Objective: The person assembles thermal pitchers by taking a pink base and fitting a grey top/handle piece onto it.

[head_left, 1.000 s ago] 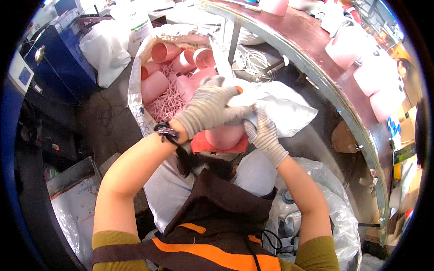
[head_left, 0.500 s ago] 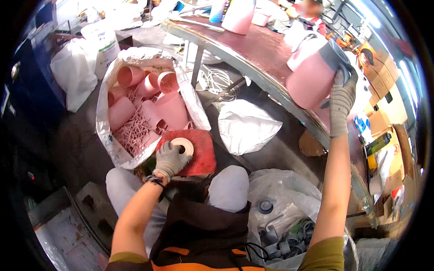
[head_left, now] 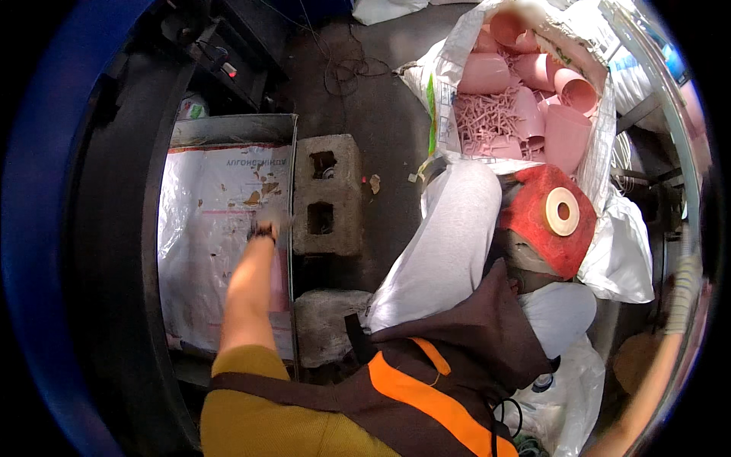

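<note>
My left hand [head_left: 270, 221] reaches out over a metal-edged box or tray lined with torn white plastic sheeting [head_left: 221, 190]. Motion smears its fingers, so whether it grips anything cannot be made out. At the far right rim my right hand [head_left: 684, 286], in a striped knit glove, is stretched away from me beside the bench; its fingers are blurred and partly cut off. A cream-coloured ring [head_left: 550, 213] with a round hole lies on a red pad [head_left: 529, 199] by my knees, with neither hand on it.
Left of centre stands a concrete block [head_left: 339, 183] with two holes, and a rough grey block [head_left: 327, 327] sits nearer. A white sack [head_left: 603, 145] holds several pink containers [head_left: 567, 137] among pink scraps. White bag [head_left: 624, 251] and clear plastic bag [head_left: 579, 388] lie right.
My view has swung left. The left hand has left the cream ring and moved over to the lined box. My right hand, earlier at a pink jug with a grey top, is now at the right rim.
</note>
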